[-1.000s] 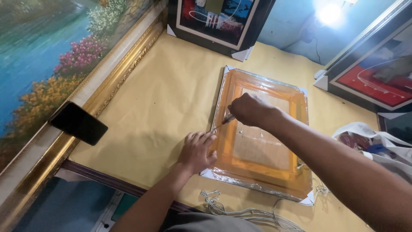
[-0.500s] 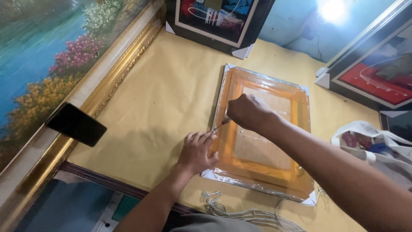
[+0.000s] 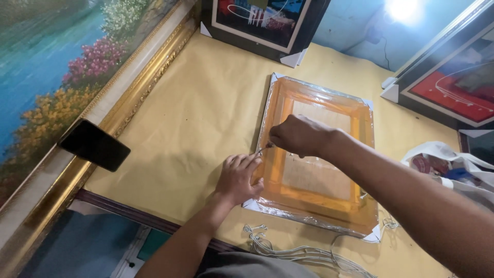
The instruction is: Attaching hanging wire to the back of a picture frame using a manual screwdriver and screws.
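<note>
On the yellow paper-covered table (image 3: pixel 206 113) lies the plastic-wrapped orange wooden frame (image 3: pixel 316 154), still mostly wrapped, its left edge pressed by the flat left hand (image 3: pixel 237 177) while the closed right hand (image 3: pixel 297 135) pokes a thin metal tool (image 3: pixel 263 149) there.

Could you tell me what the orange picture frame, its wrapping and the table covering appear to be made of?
The orange picture frame, which the left hand steadies, looks like wood with a glossy orange-brown finish, though the wrap blurs it. The wrapping seems to be clear plastic film: it shines and crinkles at the edges. The table covering looks like matte yellowish-brown kraft paper, with soft creases.
</note>
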